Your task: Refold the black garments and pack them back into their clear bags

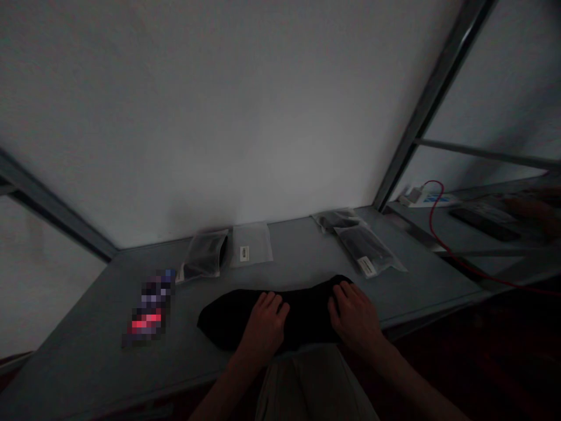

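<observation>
From the head view, I see a person at a gray table [170,368] with a long black cloth [307,318] laid flat near the front edge, right by their lap. The left hand [268,316] is on the middle of the cloth, fingers bent. The right hand [354,310] is on its right end, fingers bent too. Both hands touch the cloth, but it is so dark that I can't tell if they pinch it tight or just press on it.

Behind the cloth, to the left, a clear bag with something dark in it [202,254] sits beside a pale bag with a small white label [253,244]. To the right, a labeled bag [367,248] lies in front of another dark bag [335,220]. A blurry, blocky thing with a red patch [148,310] lies on the left.

Over on the next table, a red cord [433,228] hangs down from a white plug [413,196]. A dark flat thing [484,224] lies there, near another person's blurry hand [532,211].
</observation>
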The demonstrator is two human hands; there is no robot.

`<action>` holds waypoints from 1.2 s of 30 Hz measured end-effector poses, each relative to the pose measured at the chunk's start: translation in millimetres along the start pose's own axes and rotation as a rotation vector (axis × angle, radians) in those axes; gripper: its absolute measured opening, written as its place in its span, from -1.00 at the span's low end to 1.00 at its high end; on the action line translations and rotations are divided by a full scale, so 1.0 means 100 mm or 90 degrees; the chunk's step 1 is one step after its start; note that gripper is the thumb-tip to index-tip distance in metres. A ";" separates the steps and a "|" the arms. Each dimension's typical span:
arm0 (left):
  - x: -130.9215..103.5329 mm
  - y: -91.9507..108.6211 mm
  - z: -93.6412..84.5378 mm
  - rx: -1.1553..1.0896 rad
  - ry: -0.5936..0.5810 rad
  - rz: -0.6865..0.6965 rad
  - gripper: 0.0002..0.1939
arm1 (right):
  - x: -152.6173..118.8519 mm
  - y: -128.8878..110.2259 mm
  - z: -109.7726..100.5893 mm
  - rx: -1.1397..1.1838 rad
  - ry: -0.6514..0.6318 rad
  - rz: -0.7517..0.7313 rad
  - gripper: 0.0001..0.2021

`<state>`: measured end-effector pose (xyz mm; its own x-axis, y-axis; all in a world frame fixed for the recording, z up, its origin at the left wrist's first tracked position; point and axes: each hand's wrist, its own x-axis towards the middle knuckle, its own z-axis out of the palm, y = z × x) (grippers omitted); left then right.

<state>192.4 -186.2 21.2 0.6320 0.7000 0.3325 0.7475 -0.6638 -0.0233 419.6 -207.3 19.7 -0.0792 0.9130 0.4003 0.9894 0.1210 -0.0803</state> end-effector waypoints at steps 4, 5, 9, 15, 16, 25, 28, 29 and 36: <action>-0.02 0.00 0.02 -0.003 0.065 0.022 -0.74 | -0.02 -0.07 0.02 -0.013 0.001 0.025 -0.86; -0.02 0.00 0.03 -0.008 0.074 0.025 -0.74 | -0.02 -0.08 0.02 -0.009 -0.004 0.029 -0.87; -0.03 0.00 0.02 -0.011 0.036 0.019 -0.70 | 0.02 -0.10 -0.02 0.017 -0.026 0.033 -0.81; 0.02 0.00 0.02 -0.031 -0.058 -0.016 -0.58 | 0.05 -0.04 -0.06 0.040 -0.076 -0.024 -0.57; 0.03 0.01 0.02 -0.045 -0.065 -0.024 -0.57 | 0.05 -0.02 -0.06 0.038 -0.087 -0.035 -0.52; 0.04 -0.03 -0.07 -0.195 -0.096 -0.067 -0.63 | 0.19 -0.29 -0.17 -0.076 -0.107 -0.037 -0.54; 0.07 -0.04 -0.08 -0.220 -0.103 -0.080 -0.54 | 0.29 -0.40 -0.11 -0.050 -0.087 -0.159 -0.66; 0.09 -0.04 -0.09 -0.216 -0.109 -0.089 -0.49 | 0.32 -0.41 -0.09 -0.027 -0.102 -0.203 -0.67; 0.31 -0.02 -0.23 -0.059 -0.176 -0.140 -0.35 | 0.47 -0.36 -0.05 0.027 -0.172 -0.258 -0.77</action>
<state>205.8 -169.2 52.8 0.4996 0.8647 0.0520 0.8578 -0.5022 0.1093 380.9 -170.8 46.4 -0.4913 0.8568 0.1564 0.8670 0.4983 -0.0066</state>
